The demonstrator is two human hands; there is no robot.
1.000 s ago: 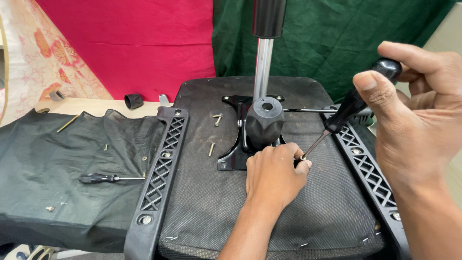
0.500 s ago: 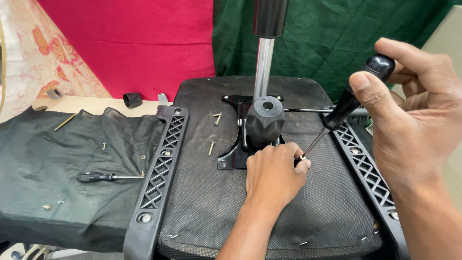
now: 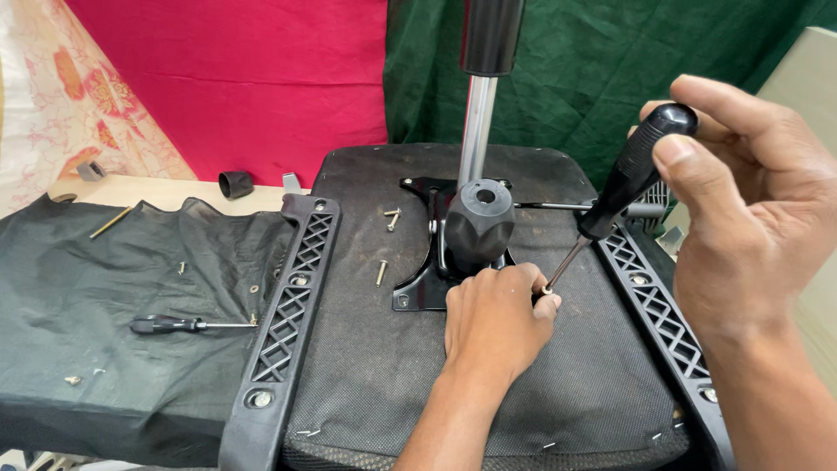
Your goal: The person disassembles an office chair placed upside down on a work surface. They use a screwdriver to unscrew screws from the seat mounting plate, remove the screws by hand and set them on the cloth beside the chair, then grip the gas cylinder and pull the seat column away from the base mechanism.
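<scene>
1. Head view: my right hand (image 3: 750, 235) has its grip closed round the black handle of a screwdriver (image 3: 629, 179). The shaft slants down to a screw (image 3: 547, 290) at the near right corner of the mounting plate (image 3: 423, 262).
2. My left hand (image 3: 497, 324) rests on the seat underside (image 3: 384, 366) just in front of the plate, fingertips pinched shut on that screw, steadying it under the tip.
3. The plate lies on the upturned seat, with the black knob (image 3: 479, 222) and the chrome column (image 3: 477, 131) rising from it.
4. Progress, as I judge it: this screw is not seated yet. Loose screws (image 3: 382, 272) lie on the seat left of the plate, with another pair (image 3: 392, 218) further back, so more fixing appears to be left.
5. Far left of the plate, a second screwdriver (image 3: 174, 324) lies on a black cloth (image 3: 105, 279), with small fasteners scattered round it. Black armrest brackets (image 3: 292, 305) flank the seat.
</scene>
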